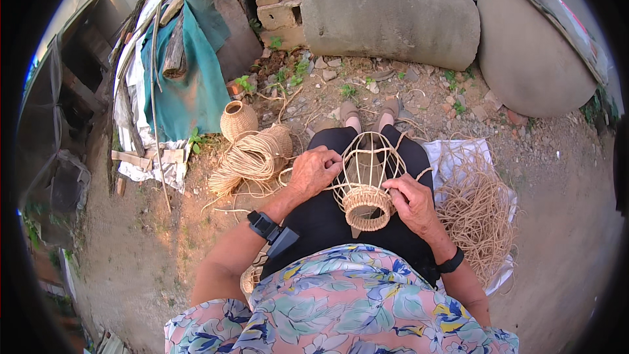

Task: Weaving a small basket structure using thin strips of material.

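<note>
A half-woven basket (pixel 368 204) sits between my thighs, its tightly woven round rim toward me and its bare, curved ribs spreading away. My left hand (pixel 316 172) is closed at the left side of the ribs, fingertips pinched against them. At the right of the woven band my right hand (pixel 413 200) is closed too, thumb and forefinger pinched on a thin cord strand (pixel 424 172) that loops up beside the hand. My fingers partly hide where strand and ribs meet. Dark trousers (pixel 298 213) lie under the work.
To the left stand a finished woven vase (pixel 238 120) and a coil of cord (pixel 246 160). A tangled cord heap (pixel 478 206) covers a white sheet (pixel 481 149) at my right. Beyond my feet are a concrete cylinder (pixel 393 23), bricks (pixel 278 10) and a green cloth (pixel 190 59).
</note>
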Tool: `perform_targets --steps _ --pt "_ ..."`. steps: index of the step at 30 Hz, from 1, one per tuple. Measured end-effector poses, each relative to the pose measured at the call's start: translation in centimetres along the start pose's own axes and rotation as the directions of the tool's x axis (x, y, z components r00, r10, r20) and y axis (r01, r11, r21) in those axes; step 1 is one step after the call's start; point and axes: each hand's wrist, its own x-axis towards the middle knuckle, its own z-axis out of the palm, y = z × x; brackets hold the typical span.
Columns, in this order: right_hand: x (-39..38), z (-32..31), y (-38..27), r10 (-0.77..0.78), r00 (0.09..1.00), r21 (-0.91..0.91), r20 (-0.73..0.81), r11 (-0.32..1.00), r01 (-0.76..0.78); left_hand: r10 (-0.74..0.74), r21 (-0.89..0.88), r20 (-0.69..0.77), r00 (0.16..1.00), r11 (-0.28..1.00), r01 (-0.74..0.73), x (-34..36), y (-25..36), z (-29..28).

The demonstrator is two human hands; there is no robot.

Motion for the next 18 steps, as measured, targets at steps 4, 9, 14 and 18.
perform_targets --steps 4,9,14,18 --pt "-0.1 -0.2 0.3 0.015 1.0 -0.022 0.001 1.0 -0.015 -0.095 0.146 -0.132 0.987 0.983 0.114 -0.5 -1.7 -0.4" --pt "0.0 0.2 0.0 -0.028 1.0 -0.012 0.004 1.0 0.028 -0.565 0.704 -0.169 0.808 0.504 0.5 -6.8 -16.0 -8.6" --pt "0.0 -0.2 0.2 0.027 0.999 -0.012 0.02 1.0 -0.027 -0.195 0.139 -0.008 0.981 0.971 0.194 -1.6 -5.6 -5.3" --pt "0.3 -0.1 -0.2 0.029 0.999 -0.011 0.035 1.0 -0.029 0.119 0.105 -0.013 0.993 0.988 -0.117 0.4 -0.4 -0.2"
